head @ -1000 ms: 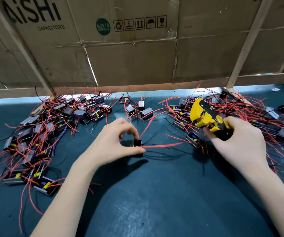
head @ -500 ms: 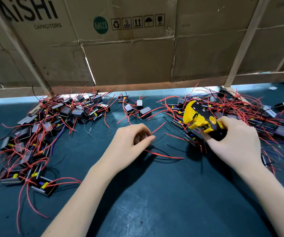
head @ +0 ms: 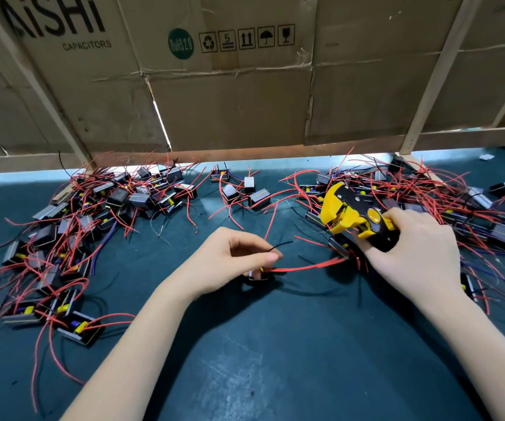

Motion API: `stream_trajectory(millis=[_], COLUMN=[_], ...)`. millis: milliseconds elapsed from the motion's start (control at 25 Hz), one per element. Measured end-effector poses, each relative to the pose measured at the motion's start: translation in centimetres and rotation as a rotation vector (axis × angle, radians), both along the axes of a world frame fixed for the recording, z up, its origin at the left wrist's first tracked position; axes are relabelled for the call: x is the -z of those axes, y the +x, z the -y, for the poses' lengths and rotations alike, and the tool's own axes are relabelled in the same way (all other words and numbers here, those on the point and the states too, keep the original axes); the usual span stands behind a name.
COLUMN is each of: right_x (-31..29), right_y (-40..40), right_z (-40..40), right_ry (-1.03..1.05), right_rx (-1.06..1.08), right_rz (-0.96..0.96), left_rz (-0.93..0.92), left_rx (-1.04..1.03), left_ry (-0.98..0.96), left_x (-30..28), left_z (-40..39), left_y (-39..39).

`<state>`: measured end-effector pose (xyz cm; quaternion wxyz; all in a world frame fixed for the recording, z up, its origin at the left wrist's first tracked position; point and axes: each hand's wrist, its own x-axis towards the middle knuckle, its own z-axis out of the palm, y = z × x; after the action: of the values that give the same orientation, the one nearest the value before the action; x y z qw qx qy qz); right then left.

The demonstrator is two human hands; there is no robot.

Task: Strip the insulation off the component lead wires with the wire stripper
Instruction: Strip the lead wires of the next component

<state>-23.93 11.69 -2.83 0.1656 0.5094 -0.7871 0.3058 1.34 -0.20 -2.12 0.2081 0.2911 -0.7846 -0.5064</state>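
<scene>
While the component (head: 258, 276) sits on the mat under the left hand (head: 233, 262), which pinches its black lead (head: 278, 247), feed one wire squarely; the right hand (head: 412, 250) grips the wire stripper (head: 354, 215) (head just clear).

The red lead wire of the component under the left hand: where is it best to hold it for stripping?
Hold the red lead wire near its free right end, coming from above. It lies almost flat on the mat, pointing toward the wire stripper in the right hand; the left hand steadies the component.
</scene>
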Motion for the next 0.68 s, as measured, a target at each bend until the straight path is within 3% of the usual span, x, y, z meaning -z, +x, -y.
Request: stream_trajectory(millis=[680], right_x=[0.9], right_y=[1.3], right_z=[0.9], right_ry=[0.061], right_rx=[0.183], right_rz=[-0.292], left_rz=[0.037], left_rx=[0.038], left_ry=[-0.04], left_x=[0.1], left_z=[-1.2], left_y=[-1.2])
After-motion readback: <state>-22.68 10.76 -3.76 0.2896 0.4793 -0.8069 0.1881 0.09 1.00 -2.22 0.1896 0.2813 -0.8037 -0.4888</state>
